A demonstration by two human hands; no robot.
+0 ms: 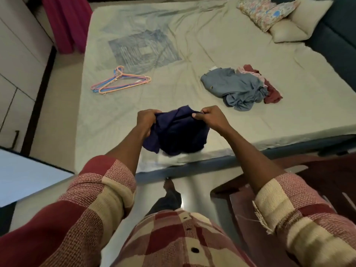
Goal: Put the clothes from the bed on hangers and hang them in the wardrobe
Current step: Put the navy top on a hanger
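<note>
The bed [192,54] is the biggest thing here, and it has a pale, wrinkly sheet on it. The clothes and the hangers lie on it.

The clothes pile [240,87] sits toward the right side of the bed, about halfway up. On top is a light blue garment [233,85]. It is bunched up with lots of folds. A dark red piece [272,94] and a bit of pink cloth peek out from under it on the far right.

The navy garment [179,130] is held up just over the near edge of the bed. It is dark blue, floppy and crumpled into a lump, so I cannot tell what kind of clothing it is. It looks soft and light. It will sag and fold wherever it is not held. It should not slip or break. I think the best places to hold it are the shoulders or the collar, so it opens out flat for a hanger.

The left hand [147,121] has its fingers curled tight around the left side of the navy cloth. The right hand [211,117] pinches the top right edge of it between thumb and fingers.

The hangers [119,82] lie in a small stack near the left edge of the bed, well apart from the clothes. They are thin plastic, pink, orange and blue. They look stiff and light.
</note>
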